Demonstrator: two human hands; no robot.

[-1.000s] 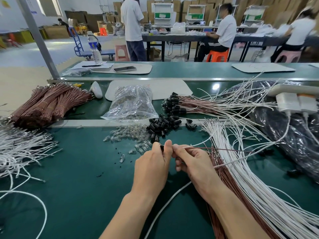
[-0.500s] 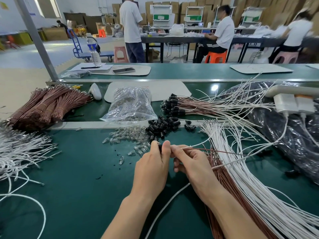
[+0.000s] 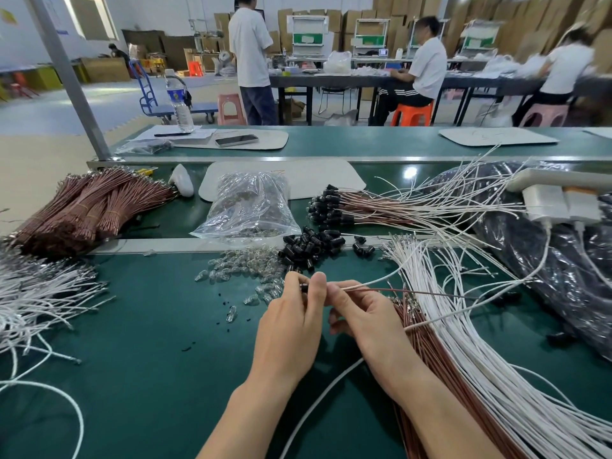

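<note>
Left hand (image 3: 291,326) pinches the tiny black cap (image 3: 303,287), right hand (image 3: 367,323) pinches two thin wires (image 3: 371,284); a crooked push could bend their tips or flick the cap away.

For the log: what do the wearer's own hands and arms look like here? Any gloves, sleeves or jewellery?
Both are bare. The left hand and right hand wear no gloves, and no rings show on the fingers in view. The left forearm and right forearm are uncovered down to the picture's lower edge: no sleeve, watch, wristband or strap shows.
</note>
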